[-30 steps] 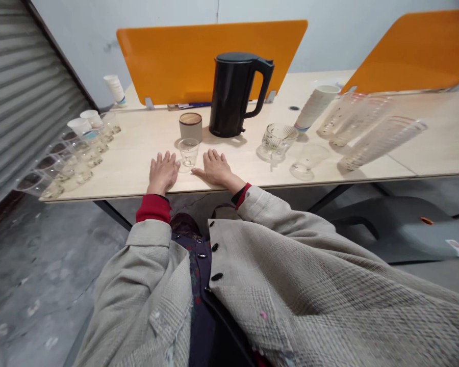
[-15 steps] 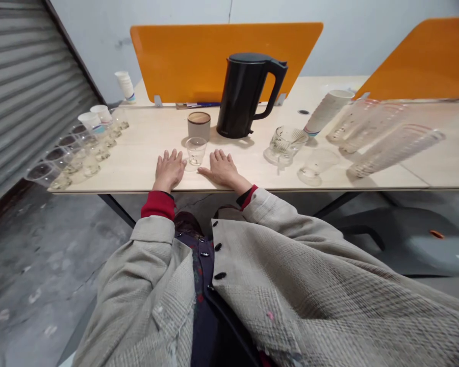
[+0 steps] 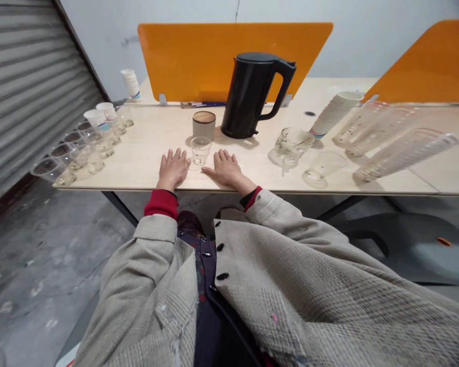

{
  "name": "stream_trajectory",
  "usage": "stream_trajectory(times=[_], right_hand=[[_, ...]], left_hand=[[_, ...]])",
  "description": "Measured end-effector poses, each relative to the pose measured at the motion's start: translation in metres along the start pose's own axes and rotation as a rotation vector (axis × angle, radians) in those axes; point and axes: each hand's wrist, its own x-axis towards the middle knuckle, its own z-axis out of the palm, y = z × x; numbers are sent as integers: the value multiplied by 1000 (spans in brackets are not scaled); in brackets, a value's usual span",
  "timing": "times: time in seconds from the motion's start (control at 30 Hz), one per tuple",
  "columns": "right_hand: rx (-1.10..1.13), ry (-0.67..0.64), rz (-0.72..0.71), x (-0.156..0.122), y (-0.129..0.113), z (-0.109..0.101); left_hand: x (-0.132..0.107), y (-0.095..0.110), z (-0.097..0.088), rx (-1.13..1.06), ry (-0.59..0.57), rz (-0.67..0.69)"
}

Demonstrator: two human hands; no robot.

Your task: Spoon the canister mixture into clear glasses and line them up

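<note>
My left hand [image 3: 174, 168] lies flat on the pale wooden table [image 3: 137, 163], fingers stretched out and holding nothing. Also palm down, my right hand [image 3: 225, 169] rests with its thumb pointing left. Between the two hands stands a small clear plastic cup [image 3: 201, 151], upright, with a few dark specks low in it. Just behind the cup is a grey canister [image 3: 204, 127] with a wooden lid. A black electric kettle [image 3: 245, 97] stands behind and to the right, its handle turned right.
Several clear cups [image 3: 49, 171] and white paper cups [image 3: 106, 111] line the left edge. At right are a ribbed glass cup [image 3: 290, 145], a clear cup [image 3: 323, 169], a paper cup stack [image 3: 336, 113] and clear cup stacks [image 3: 409, 155]. An orange divider [image 3: 187, 61] stands behind.
The whole scene sits slightly further right in the picture, as the camera has turned a little left. Both hands stay flat in place, and the cup has not moved on the table.
</note>
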Motion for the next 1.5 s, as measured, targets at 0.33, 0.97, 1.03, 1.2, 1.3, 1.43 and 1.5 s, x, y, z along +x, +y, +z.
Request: stream_trajectory(times=[0.33, 0.97, 1.03, 1.2, 1.3, 1.43, 1.5], right_hand=[[7, -2, 1, 0, 0, -1], [4, 4, 8, -2, -4, -3], [1, 4, 11, -3, -4, -4], [-12, 14, 7, -4, -5, -3], [-4, 17, 2, -3, -3, -2], [5, 20, -2, -1, -1, 0], [6, 23, -2, 0, -1, 1]], left_hand=[[1, 0, 0, -3, -9, -10], [1, 0, 0, 4, -8, -16], [1, 0, 0, 8, -4, -14], [0, 1, -1, 6, -11, -12], [0, 0, -1, 3, -7, -7], [1, -1, 0, 4, -5, -7], [1, -1, 1, 1, -5, -9]])
